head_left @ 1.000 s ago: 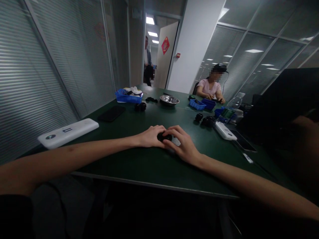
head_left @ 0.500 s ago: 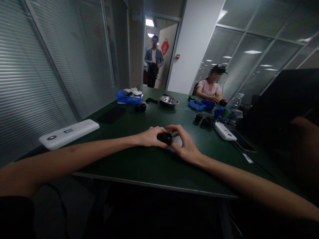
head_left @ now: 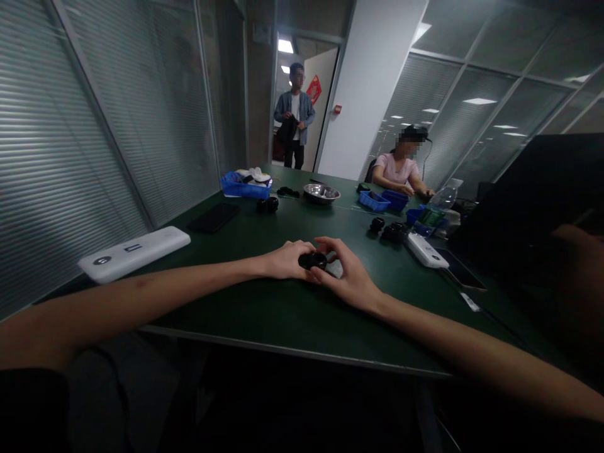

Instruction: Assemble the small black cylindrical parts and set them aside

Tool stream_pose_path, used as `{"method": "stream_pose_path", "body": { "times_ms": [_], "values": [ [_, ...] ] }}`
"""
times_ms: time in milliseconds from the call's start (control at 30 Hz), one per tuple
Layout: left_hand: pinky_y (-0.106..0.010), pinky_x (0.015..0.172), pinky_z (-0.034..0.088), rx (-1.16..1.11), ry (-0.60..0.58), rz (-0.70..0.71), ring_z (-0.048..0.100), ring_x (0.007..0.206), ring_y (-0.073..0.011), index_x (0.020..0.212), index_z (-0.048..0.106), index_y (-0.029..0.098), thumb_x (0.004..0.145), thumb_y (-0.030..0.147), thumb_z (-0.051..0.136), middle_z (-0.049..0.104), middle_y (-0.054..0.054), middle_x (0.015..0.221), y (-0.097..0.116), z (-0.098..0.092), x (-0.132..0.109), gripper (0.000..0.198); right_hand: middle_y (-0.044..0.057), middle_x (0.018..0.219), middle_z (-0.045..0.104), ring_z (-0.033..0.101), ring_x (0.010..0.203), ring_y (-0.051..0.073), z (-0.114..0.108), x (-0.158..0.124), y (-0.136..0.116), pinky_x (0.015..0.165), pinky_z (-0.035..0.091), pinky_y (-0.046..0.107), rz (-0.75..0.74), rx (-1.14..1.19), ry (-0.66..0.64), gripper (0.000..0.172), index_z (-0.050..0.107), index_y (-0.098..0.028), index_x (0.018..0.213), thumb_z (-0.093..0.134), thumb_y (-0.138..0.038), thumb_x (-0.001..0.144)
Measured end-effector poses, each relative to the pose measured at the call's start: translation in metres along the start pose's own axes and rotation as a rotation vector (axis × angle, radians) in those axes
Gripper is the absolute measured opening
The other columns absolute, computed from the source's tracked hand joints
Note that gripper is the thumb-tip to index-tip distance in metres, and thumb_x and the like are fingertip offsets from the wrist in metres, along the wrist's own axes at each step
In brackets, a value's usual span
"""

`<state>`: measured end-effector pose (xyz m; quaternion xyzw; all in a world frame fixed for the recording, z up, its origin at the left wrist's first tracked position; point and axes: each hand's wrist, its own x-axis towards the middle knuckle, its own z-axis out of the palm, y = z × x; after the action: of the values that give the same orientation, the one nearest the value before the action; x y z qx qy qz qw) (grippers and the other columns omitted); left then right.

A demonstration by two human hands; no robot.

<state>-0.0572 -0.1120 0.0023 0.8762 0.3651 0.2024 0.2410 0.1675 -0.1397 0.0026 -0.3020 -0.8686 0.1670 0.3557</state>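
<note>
Near the middle of the table, my left hand is closed around a small black cylindrical part with a round, ring-like end facing right. My right hand curls in from the other side, its thumb and fingers closed on that ring-like end. Beneath the right palm lies a pale, translucent thing, mostly covered; its kind cannot be made out. Both forearms rest low over the green table.
Similar black parts lie at the back left and right. A steel bowl, blue baskets, a dark phone, white devices and a plastic bottle surround the work area. One person sits opposite; another stands by the doorway.
My right thumb and fingers have closed in on the black part's round end, which has turned slightly. The standing person has shifted a little and turned the head.
</note>
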Motion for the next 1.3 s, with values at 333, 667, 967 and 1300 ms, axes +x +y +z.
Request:
{"method": "stream_pose_path", "body": {
  "times_ms": [333,667,967,1300],
  "values": [
    [-0.044,0.108,0.04,0.001,0.005,-0.021,0.057,0.128,-0.0354,0.134,0.064,0.02,0.079,0.055,0.08,0.064,-0.01,0.14,0.0006,-0.0001,-0.0004,0.067,0.01,0.124,0.062,0.061,0.11,0.027,-0.0008,0.0004,-0.0006,0.096,0.052,0.046,-0.043,-0.037,0.01,0.04,0.056,-0.024,0.133,0.067,-0.027,0.094],
    [-0.042,0.097,0.044,0.018,0.007,-0.072,0.059,0.115,-0.0348,0.128,0.065,0.017,0.077,0.062,0.077,0.064,-0.011,0.121,0.0041,-0.0011,-0.002,0.069,0.007,0.119,0.063,0.06,0.108,0.026,-0.002,0.0013,-0.0023,0.094,0.051,0.043,-0.074,-0.036,-0.027,0.026,0.062,-0.024,0.121,0.063,-0.023,0.095],
    [-0.042,0.098,0.043,0.041,0.009,-0.033,0.059,0.115,-0.0339,0.13,0.064,0.019,0.08,0.06,0.076,0.064,-0.01,0.12,-0.0014,0.0011,-0.0001,0.066,0.008,0.118,0.063,0.061,0.109,0.026,-0.0024,0.0008,-0.0043,0.095,0.052,0.045,-0.069,-0.031,-0.05,0.027,0.062,-0.025,0.124,0.061,-0.025,0.098],
    [-0.045,0.103,0.044,0.035,0.007,-0.071,0.058,0.122,-0.0367,0.137,0.061,0.02,0.08,0.061,0.076,0.063,-0.012,0.129,-0.0043,0.0014,-0.0009,0.072,0.009,0.121,0.063,0.061,0.111,0.027,-0.0008,0.0012,-0.0036,0.096,0.053,0.046,-0.073,-0.046,-0.036,0.029,0.06,-0.025,0.126,0.064,-0.028,0.098]
  ]
}}
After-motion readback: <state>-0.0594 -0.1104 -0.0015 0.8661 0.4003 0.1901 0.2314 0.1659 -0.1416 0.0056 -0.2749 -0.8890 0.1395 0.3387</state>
